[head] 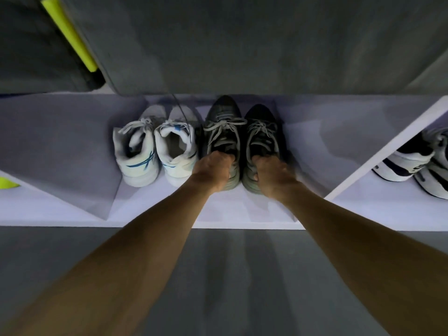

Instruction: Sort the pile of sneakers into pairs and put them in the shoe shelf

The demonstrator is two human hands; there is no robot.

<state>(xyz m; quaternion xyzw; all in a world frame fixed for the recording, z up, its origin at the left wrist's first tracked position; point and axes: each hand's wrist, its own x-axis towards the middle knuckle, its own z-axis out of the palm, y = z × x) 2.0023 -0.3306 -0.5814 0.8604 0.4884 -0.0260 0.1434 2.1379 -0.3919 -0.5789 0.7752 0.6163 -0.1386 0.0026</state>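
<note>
Both hands reach into the middle compartment of the white shoe shelf (pixel 242 214). The left hand (pixel 214 169) is closed on the heel collar of the left dark sneaker (pixel 221 132), with its fingers hooked inside the opening. The right hand (pixel 272 174) is closed in the same way on the heel of the right dark sneaker (pixel 263 134). The two dark sneakers stand side by side on the shelf floor, toes to the back, and they touch or almost touch each other. Just beside them on the left stands a white pair with blue stripes (pixel 155 151). In the next compartment on the right lies a white and black pair (pixel 417 163).

I judge these sneakers are light and rather soft on top, with a firm sole. The heel collar is the good place to hold, because it is stiffer than the tongue and gives control of direction. The loose laces can catch on something, so it is better to push the shoes by the heel than to drag them
</note>
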